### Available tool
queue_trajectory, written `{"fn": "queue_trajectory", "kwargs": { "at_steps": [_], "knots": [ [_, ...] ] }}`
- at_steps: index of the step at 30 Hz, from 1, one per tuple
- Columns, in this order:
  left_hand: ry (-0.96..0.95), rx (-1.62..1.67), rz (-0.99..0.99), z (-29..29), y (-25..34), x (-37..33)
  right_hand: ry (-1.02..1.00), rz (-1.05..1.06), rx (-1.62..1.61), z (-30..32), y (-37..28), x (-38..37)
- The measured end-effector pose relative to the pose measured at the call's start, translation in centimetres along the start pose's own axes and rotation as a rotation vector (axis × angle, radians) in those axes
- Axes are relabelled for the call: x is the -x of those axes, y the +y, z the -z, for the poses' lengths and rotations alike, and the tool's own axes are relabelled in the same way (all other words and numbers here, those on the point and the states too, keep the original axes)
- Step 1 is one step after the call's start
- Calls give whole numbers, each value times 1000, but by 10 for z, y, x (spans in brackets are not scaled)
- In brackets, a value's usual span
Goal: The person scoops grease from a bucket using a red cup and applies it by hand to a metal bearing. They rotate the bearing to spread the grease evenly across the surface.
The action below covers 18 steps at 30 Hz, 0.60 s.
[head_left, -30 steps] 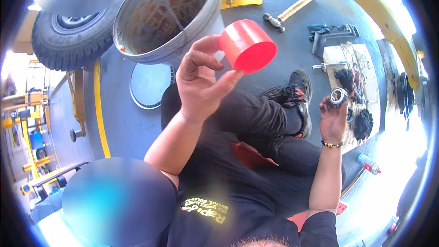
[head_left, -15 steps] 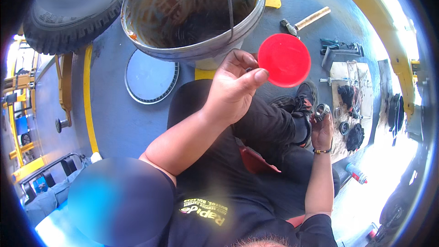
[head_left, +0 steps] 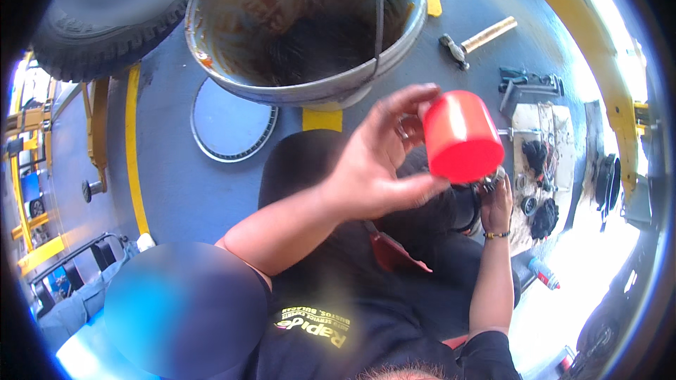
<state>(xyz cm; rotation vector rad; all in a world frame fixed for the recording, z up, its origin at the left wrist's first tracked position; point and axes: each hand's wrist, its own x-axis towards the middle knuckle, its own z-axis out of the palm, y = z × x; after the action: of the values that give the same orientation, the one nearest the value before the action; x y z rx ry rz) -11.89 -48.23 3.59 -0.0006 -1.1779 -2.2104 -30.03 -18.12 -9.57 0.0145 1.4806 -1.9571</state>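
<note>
My left hand grips a smooth red plastic cylinder between thumb and fingers. The cylinder is tilted, with one flat round end facing down toward me. Just behind it, my right hand is raised, a band on its wrist. In that hand is a toothed metal ring that looks like a bearing, mostly covered by the cylinder. Ahead of my left hand stands a large open bucket with brown, grease-like smears inside and a thin handle across its mouth.
A pale round lid lies left of the bucket, below a tire. To the right are a hammer, a board with metal parts and dark rags, and a spray can. A yellow post curves past them.
My left hand has moved right and toward me. The red cylinder has tipped, so its side now shows and it covers most of the metal ring. My right hand has barely moved.
</note>
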Motion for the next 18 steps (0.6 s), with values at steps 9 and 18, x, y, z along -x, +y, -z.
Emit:
{"fn": "queue_trajectory", "kwargs": {
  "at_steps": [9,18],
  "knots": [
    [294,-1026,-605,35,113,3,-17,-37,89,15,3,0],
    [235,-977,8,89,193,-81,-90,10,259,5,4,-8]
  ]
}}
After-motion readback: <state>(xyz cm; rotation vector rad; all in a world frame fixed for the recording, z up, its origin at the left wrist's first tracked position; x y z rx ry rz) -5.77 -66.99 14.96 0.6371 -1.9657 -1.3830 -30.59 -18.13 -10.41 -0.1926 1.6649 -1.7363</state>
